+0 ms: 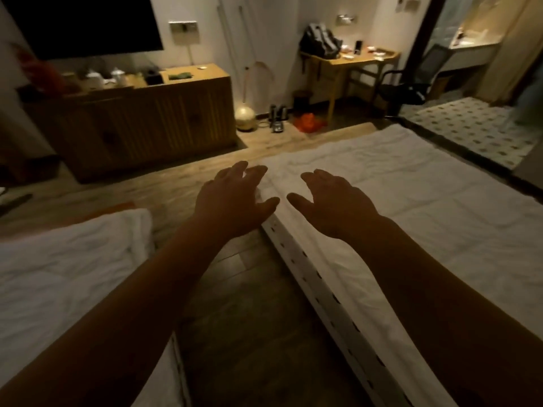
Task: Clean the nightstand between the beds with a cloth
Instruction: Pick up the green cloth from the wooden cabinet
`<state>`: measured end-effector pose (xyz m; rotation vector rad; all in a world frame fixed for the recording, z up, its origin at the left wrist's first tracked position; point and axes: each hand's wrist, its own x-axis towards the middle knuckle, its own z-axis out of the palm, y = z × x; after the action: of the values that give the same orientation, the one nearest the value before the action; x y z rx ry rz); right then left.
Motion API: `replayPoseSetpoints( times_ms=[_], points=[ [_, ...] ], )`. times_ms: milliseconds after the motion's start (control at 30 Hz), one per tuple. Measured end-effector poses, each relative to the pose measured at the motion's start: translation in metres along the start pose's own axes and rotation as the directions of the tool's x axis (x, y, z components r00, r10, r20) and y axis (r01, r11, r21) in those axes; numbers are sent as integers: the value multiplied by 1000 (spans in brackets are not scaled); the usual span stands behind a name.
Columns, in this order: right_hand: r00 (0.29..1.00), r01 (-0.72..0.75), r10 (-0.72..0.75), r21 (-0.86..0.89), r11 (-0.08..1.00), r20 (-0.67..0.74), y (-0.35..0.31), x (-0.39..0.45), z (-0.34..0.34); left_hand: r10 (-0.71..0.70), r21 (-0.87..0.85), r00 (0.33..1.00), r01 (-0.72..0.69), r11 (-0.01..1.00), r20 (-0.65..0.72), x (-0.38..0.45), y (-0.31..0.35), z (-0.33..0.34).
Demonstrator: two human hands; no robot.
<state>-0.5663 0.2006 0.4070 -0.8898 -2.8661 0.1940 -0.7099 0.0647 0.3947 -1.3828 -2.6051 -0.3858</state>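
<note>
1. Since neither the nightstand nor any cloth shows in this view, the main risk is plain: the person faces the foot of the room, so the task's target probably sits behind or below the camera, out of frame. Turning round in the narrow aisle could mean a knock against a bed edge.
2. Right bed point(411, 207): white sheet, wrinkled, takes up most of the right side; its side panel runs along the aisle.
3. Left bed point(58, 259): white bedding, lower left, across the aisle from the right one.
4. Floor point(235, 289): dark wood strip between the beds, bare here.
5. Cabinet point(141, 113) under a dark TV point(82, 22), far left; a green item point(179, 75) lies on top. It could be a cloth, but it's too small and blurred to tell. Judgement: if that is the cloth, it's well apart from both hands, across the room.
6. Desk point(352, 58) far back, with a backpack point(320, 39) on it.
7. Left hand point(232, 198): fingers spread, released, holding nothing, hovering over the aisle near the right bed's corner.
8. Right hand point(332, 201): fingers spread, released, empty, over the right bed's sheet, just beside the left hand.
9. Risk: dim light plus no cloth in hand could mean wiping starts late or with the wrong rag.
</note>
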Motion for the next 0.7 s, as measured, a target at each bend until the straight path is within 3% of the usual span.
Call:
replayPoseSetpoints(
  times_ms=[300,700],
  points=[
    [975,217,-218,22,976,36,-70,115,49,-147,31,989,146,989,22,34,-96,9],
    [933,355,-356,31,934,60,-42,318,80,-292,42,954,290,956,62,185,-131,54]
  ],
)
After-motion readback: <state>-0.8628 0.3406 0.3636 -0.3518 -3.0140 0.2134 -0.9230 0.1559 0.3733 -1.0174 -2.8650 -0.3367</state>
